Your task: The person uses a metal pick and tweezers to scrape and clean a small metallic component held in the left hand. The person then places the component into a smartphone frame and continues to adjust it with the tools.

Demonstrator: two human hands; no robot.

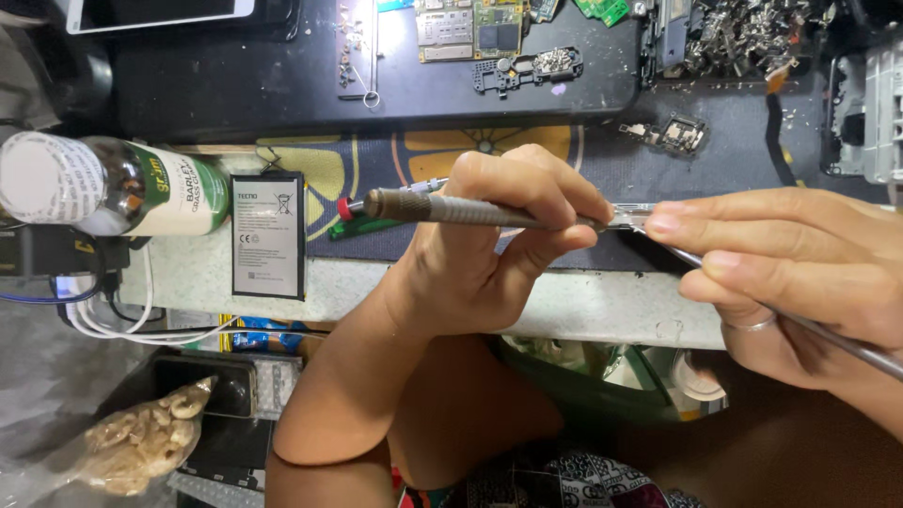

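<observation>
My left hand [489,254] is closed around a metal tool with a knurled grey handle [451,209], held level and pointing right. My right hand [800,273], with a ring on one finger, pinches a thin metal tool [847,343] whose shaft runs down to the lower right. The two tools meet at a small shiny piece [628,218] between my hands, above the edge of the workbench [583,306]. What that piece is cannot be made out. Behind my left hand a green tool with a red cap [350,214] lies on the patterned mat [376,160].
A flat black phone battery [268,235] and a bottle on its side [103,183] lie at the left. Circuit boards [470,28] and a heap of metal parts [743,38] are at the back. White cables [113,325], a phone [212,386] and a bag of food [141,442] are below left.
</observation>
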